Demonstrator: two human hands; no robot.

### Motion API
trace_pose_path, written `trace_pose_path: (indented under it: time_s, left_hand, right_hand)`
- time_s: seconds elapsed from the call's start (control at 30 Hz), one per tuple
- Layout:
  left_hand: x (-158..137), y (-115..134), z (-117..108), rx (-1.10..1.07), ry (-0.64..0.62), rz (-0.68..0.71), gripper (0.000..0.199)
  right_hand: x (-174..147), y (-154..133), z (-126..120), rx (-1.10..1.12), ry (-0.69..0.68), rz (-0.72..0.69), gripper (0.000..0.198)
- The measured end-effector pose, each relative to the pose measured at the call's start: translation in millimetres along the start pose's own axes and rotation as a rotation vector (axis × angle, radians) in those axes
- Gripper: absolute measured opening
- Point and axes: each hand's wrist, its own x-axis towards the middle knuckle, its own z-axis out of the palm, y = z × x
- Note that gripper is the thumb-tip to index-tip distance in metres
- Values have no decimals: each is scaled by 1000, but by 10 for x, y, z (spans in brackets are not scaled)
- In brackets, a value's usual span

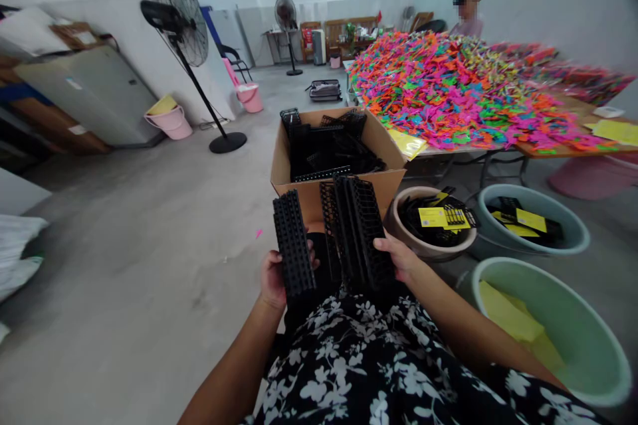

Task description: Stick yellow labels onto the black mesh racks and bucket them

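Observation:
My left hand [275, 279] is wrapped round a narrow stack of black plastic grid strips [294, 242], held upright above my lap. A wider bundle of black plastic lattice racks [355, 232] stands just to its right, and my right hand [399, 255] grips that bundle by its right side with the thumb in front. The two stacks are a little apart. Right in front of my knees sits an open cardboard box [343, 189] with more black plastic lattice pieces [329, 146] inside. Exactly what kind of part these are I cannot tell.
At my right stand a beige tub [399, 229] and a blue tub [573, 239] with black pieces and yellow cards, plus a green tub [593, 332]. A table [563, 109] bears a colourful plastic heap [438, 93]; a person [468, 16] is behind it. A fan [226, 142] stands left.

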Motion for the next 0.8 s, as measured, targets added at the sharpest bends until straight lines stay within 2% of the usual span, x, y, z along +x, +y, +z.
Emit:
trace_pose_path:
  time_s: [0.07,0.2,0.4,0.53,0.63,0.77,0.8]
  left_hand:
    - [27,-73,55,27,-6,-8,66]
    - [78,-254,140,44,45,-119,49]
    - [69,-405,217,64,48,-251,40]
    - [63,-481,254,49,116,-192,49]
    - [75,-499,199,32,167,-152,61]
    - [49,-412,43,1,196,-249,43]
    - [32,-385,6,-18,186,-279,44]
  right_hand:
    - [5,48,56,84,-13,20,71]
    - [-5,138,145,181,-14,34,79]
    - [-87,222,90,230,-21,119,58]
    - [-157,277,18,266,22,182,51]
    - [-192,324,16,274,32,202,52]
    - [-191,368,94,236,15,195,57]
    - [-181,378,120,225,8,198,57]
